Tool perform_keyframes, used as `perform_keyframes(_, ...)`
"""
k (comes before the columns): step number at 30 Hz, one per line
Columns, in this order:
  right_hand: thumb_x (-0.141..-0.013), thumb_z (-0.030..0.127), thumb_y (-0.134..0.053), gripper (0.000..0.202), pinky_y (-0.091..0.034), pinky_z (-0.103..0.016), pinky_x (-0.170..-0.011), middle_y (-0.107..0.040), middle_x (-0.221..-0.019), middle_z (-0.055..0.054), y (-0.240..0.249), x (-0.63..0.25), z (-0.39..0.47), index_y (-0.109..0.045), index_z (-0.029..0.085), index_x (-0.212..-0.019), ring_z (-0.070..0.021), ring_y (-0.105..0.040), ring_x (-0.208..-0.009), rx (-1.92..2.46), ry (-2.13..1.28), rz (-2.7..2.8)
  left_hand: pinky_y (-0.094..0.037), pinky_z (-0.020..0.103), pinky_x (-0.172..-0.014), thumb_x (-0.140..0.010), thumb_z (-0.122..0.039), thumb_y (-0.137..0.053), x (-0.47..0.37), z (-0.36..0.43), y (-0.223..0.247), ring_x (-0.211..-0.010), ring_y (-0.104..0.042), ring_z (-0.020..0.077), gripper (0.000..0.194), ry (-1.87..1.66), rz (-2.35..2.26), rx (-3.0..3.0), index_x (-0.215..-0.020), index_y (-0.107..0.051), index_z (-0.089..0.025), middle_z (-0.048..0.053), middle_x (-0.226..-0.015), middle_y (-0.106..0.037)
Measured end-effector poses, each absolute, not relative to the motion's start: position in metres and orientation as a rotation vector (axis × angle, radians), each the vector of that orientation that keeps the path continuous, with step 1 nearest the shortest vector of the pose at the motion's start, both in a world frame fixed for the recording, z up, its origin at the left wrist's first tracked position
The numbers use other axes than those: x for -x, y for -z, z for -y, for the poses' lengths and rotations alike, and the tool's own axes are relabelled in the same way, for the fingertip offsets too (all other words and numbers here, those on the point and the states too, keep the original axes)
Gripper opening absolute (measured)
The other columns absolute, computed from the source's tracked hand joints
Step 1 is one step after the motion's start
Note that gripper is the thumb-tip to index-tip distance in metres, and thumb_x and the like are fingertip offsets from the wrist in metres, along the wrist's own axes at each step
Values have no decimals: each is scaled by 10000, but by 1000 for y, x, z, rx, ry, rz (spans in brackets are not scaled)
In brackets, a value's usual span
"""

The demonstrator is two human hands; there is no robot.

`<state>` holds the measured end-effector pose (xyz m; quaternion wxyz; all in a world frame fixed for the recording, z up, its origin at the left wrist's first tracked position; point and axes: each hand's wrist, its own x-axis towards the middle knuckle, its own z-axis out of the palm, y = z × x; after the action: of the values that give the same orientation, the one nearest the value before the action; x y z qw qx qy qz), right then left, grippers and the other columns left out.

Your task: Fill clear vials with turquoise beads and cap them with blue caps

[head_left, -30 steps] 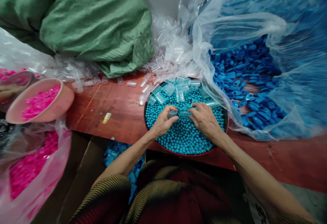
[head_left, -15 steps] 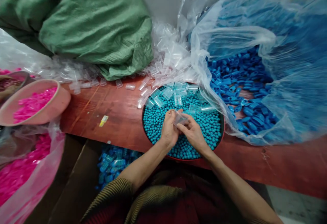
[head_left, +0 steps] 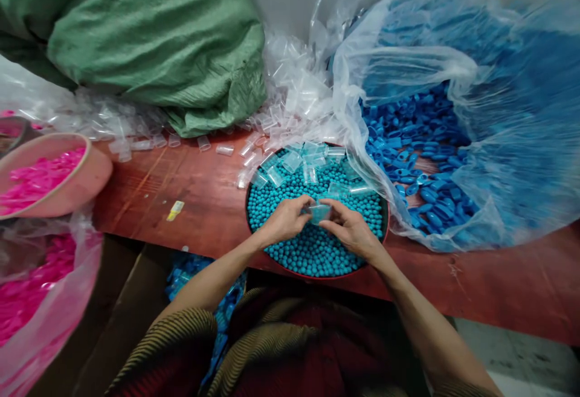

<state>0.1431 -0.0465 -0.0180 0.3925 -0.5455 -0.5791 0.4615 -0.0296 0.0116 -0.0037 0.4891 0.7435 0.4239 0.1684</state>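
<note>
Over a round red-rimmed tray (head_left: 317, 277) full of small teal balls (head_left: 312, 252), my two hands hold one clear plastic container (head_left: 319, 213) between them. My left hand (head_left: 290, 219) pinches its left end with thumb and fingers. On the opposite end, my right hand (head_left: 348, 225) has its thumb in front and its fingers behind. Teal shows through the clear wall; whether balls are inside, I cannot tell. More clear containers (head_left: 310, 173) lie on the balls along the tray's far side.
A large translucent bag (head_left: 507, 143) of blue plastic caps (head_left: 435, 194) stands right of the tray. Behind are heaped clear containers (head_left: 294, 92) and a green sack (head_left: 158, 46). At left sit a pink bowl (head_left: 97, 170) and a bag of pink pieces (head_left: 40, 288).
My hands have moved apart a little, from cupped close around the clear container to gripping its two ends. The whole view has shifted slightly.
</note>
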Motion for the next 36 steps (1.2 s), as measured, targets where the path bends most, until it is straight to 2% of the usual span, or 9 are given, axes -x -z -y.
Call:
perform_keyframes(6,-714,359,-667,201,-489,-266,-502,-620,-613,38,28,-132,54,-556,207,-786,-140,-620,-495,1365,-1532,1151,-407,255,-656,-707,-168,-495,31,-2,16,-715,-532,130,239,-552,-850,-1265,-926,-401,-185,-11,-786,-548)
perform_keyframes(10,-685,353,-681,204,-496,-267,-504,-629,-567,26,23,-137,52,-581,190,-755,-161,-635,-519,1438,-1613,1183,-398,262,-682,-684,-136,-484,35,-1,10,-778,-522,135,333,-391,-643,-1375,-992,-365,-182,-3,-858,-544)
perform_keyframes(13,-713,331,-640,160,-487,-260,-507,-666,-632,9,25,-138,52,-631,185,-778,-151,-619,-525,1441,-1598,1298,-418,279,-716,-733,-264,-581,33,2,4,-834,-527,153,357,-317,-740,-1511,-1011,-372,-187,6,-911,-533)
perform_keyframes(18,-821,269,-516,180,-485,-267,-604,-690,-689,-8,29,-136,57,-678,198,-787,-161,-630,-614,1476,-1355,1682,-408,287,-665,-769,-472,-602,30,14,0,-721,-515,166,391,-208,-1101,-1948,-999,-431,-207,-18,-786,-519)
perform_keyframes(23,-885,252,-464,221,-481,-294,-705,-712,-854,-30,15,-147,55,-674,227,-951,-191,-654,-780,1698,-832,2062,-433,317,-751,-844,-326,-529,42,17,2,-873,-534,213,201,-170,-1116,-2348,-995,-491,-197,40,-888,-577)
perform_keyframes(26,-884,243,-483,340,-487,-312,-730,-617,-1186,-99,10,-155,37,-572,219,-1211,-240,-610,-990,1847,-383,2135,-451,358,-802,-824,-237,-537,45,14,8,-935,-536,240,350,-113,-1153,-2448,-1154,-448,-163,78,-953,-594)
perform_keyframes(28,-878,194,-476,439,-484,-306,-694,-541,-1271,-116,13,-159,23,-487,242,-1314,-252,-591,-1010,1856,-267,2316,-460,381,-827,-812,-208,-543,45,11,13,-958,-540,246,446,-77,-1148,-2480,-1230,-396,-157,94,-1009,-594)
perform_keyframes(33,-861,153,-480,455,-469,-292,-649,-558,-1082,-113,25,-163,4,-471,204,-1312,-214,-599,-835,1840,-317,2502,-476,422,-888,-786,-217,-569,43,12,18,-1058,-528,258,262,-131,-1078,-2486,-1022,-461,-177,104,-1107,-563)
perform_keyframes(36,-861,102,-424,418,-486,-313,-710,-553,-1046,-122,28,-160,12,-485,149,-1272,-216,-581,-864,1753,-318,2445,-389,503,-1027,-752,-154,-563,42,15,21,-1305,-364,318,275,-299,-1005,-2569,-995,-435,-164,184,-1381,-380)
